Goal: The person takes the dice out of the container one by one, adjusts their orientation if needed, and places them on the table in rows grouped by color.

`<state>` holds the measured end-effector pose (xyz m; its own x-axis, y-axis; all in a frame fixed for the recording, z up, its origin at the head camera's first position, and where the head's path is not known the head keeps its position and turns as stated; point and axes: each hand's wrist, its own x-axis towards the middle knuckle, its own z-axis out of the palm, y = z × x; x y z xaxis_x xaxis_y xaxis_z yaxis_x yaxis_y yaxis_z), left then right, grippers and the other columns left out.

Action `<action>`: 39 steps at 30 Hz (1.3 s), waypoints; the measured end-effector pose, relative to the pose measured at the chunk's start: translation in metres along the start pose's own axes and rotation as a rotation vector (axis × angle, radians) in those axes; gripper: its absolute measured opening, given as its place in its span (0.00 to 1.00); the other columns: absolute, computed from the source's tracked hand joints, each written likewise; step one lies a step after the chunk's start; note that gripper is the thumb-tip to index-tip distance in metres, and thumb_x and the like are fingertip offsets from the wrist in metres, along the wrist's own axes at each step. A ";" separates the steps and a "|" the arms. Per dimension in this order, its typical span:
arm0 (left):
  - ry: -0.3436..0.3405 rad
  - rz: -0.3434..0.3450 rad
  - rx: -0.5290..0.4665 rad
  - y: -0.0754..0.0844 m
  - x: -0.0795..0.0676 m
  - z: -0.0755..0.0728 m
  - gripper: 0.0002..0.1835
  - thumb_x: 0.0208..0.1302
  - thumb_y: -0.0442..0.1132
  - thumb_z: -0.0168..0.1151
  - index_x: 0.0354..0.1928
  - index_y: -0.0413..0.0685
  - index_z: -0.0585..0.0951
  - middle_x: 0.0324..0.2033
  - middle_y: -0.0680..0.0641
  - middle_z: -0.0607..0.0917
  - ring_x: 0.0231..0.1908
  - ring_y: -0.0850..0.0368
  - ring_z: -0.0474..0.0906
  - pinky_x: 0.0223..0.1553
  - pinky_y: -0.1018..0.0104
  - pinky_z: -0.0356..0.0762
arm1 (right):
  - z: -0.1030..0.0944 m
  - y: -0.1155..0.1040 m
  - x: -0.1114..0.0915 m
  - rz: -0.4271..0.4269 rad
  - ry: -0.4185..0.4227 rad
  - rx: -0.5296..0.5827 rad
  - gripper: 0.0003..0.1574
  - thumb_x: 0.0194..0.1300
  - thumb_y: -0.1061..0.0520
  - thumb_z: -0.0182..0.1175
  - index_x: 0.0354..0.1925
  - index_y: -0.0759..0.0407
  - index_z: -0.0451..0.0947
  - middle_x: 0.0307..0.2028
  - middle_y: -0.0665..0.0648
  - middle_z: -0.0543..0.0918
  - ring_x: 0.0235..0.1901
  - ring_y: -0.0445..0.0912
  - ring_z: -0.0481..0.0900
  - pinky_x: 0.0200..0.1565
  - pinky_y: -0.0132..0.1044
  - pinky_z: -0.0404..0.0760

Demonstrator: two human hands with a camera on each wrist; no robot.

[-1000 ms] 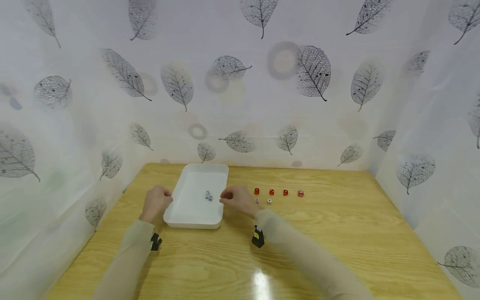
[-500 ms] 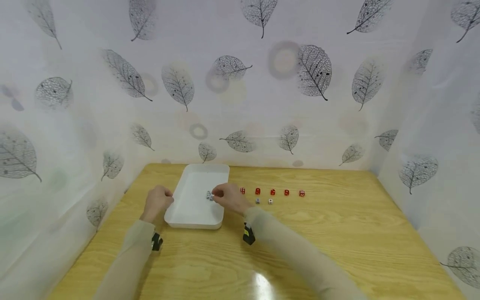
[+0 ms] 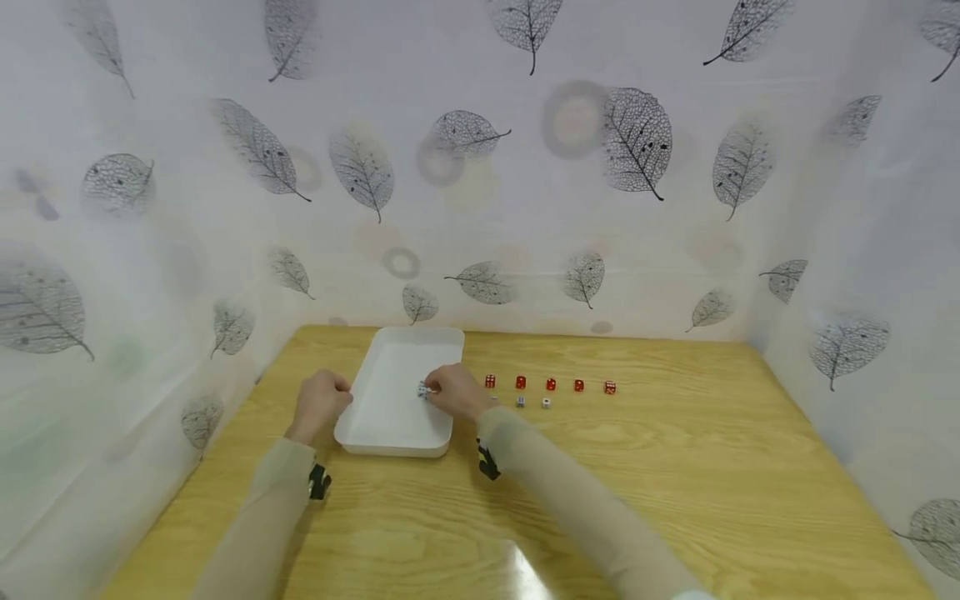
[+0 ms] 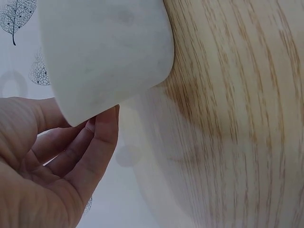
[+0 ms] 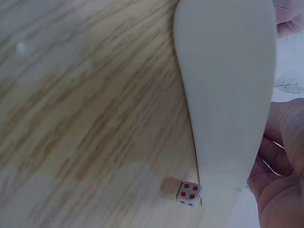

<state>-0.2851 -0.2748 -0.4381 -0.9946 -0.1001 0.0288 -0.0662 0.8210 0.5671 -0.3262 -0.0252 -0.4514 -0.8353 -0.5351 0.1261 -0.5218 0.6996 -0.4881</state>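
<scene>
A shallow white tray (image 3: 390, 433) lies on the table, its left rim between the thumb and fingers of my left hand (image 3: 321, 404). In the left wrist view, the left hand (image 4: 61, 161) grips the tray (image 4: 109, 52) with fingers passing behind its edge. My right hand (image 3: 457, 392) reaches over the right rim, its bent fingertips at a small cluster of white dice (image 3: 422, 388) inside. The tray wall (image 5: 228, 95) covers the right hand's (image 5: 282, 166) fingertips in the right wrist view, so whether a die is pinched stays hidden.
Right of the tray runs a row of several red dice (image 3: 551, 384), with white dice (image 3: 546, 403) in front. One white die (image 5: 189, 193) with red pips stands close to the tray's outer wall. A leaf-patterned curtain (image 3: 465, 208) borders the table's back and sides.
My right hand has moved left, from the tray's right rim to the white dice inside, uncovering another red die and a white one on the table. The left hand keeps its hold.
</scene>
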 end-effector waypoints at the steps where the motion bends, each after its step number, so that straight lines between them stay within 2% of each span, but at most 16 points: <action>1: -0.001 0.001 0.000 0.000 0.000 0.001 0.09 0.57 0.29 0.58 0.36 0.30 0.84 0.34 0.34 0.86 0.32 0.46 0.80 0.30 0.58 0.78 | 0.001 0.000 0.000 -0.003 -0.005 -0.032 0.14 0.63 0.62 0.63 0.47 0.59 0.85 0.45 0.54 0.87 0.44 0.44 0.83 0.48 0.33 0.80; 6: -0.004 -0.020 0.000 0.000 0.002 0.002 0.09 0.58 0.29 0.58 0.36 0.31 0.84 0.35 0.35 0.86 0.32 0.46 0.80 0.31 0.59 0.78 | 0.005 0.000 0.004 0.004 -0.061 -0.125 0.13 0.64 0.62 0.61 0.47 0.57 0.85 0.46 0.53 0.87 0.41 0.43 0.82 0.45 0.32 0.80; 14: -0.009 -0.022 -0.007 0.000 0.000 0.003 0.09 0.58 0.30 0.58 0.36 0.31 0.84 0.34 0.35 0.86 0.32 0.46 0.80 0.31 0.58 0.77 | 0.011 -0.005 0.006 0.115 -0.112 -0.102 0.14 0.64 0.66 0.57 0.46 0.58 0.85 0.46 0.55 0.87 0.31 0.41 0.77 0.34 0.29 0.77; 22: 0.001 -0.015 -0.015 0.000 0.000 0.003 0.09 0.58 0.30 0.58 0.37 0.31 0.84 0.36 0.34 0.86 0.33 0.45 0.81 0.31 0.58 0.78 | 0.013 -0.011 0.009 0.128 -0.140 -0.193 0.08 0.69 0.61 0.57 0.39 0.58 0.83 0.32 0.52 0.83 0.28 0.41 0.75 0.36 0.31 0.77; 29: -0.012 -0.030 -0.019 -0.001 0.001 0.003 0.10 0.58 0.30 0.57 0.38 0.30 0.84 0.37 0.33 0.86 0.33 0.45 0.81 0.31 0.59 0.78 | 0.017 -0.004 0.009 0.046 -0.129 -0.202 0.04 0.65 0.60 0.61 0.35 0.56 0.82 0.31 0.50 0.83 0.28 0.40 0.75 0.32 0.28 0.75; 36: -0.009 -0.027 -0.009 -0.001 0.003 0.003 0.09 0.58 0.30 0.57 0.36 0.32 0.84 0.35 0.35 0.86 0.32 0.46 0.80 0.30 0.60 0.77 | 0.013 0.006 0.008 -0.043 -0.095 -0.078 0.11 0.63 0.58 0.63 0.45 0.55 0.84 0.41 0.51 0.86 0.38 0.40 0.79 0.45 0.29 0.79; 39: -0.010 -0.025 -0.015 -0.001 0.003 0.003 0.09 0.58 0.30 0.57 0.36 0.31 0.84 0.35 0.35 0.86 0.32 0.46 0.80 0.30 0.60 0.77 | 0.010 0.008 0.004 -0.051 -0.052 -0.027 0.14 0.62 0.57 0.65 0.47 0.55 0.83 0.42 0.51 0.86 0.40 0.40 0.80 0.46 0.28 0.78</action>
<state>-0.2878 -0.2740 -0.4410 -0.9934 -0.1142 0.0062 -0.0895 0.8100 0.5796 -0.3323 -0.0266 -0.4635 -0.7981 -0.5933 0.1051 -0.5683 0.6832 -0.4585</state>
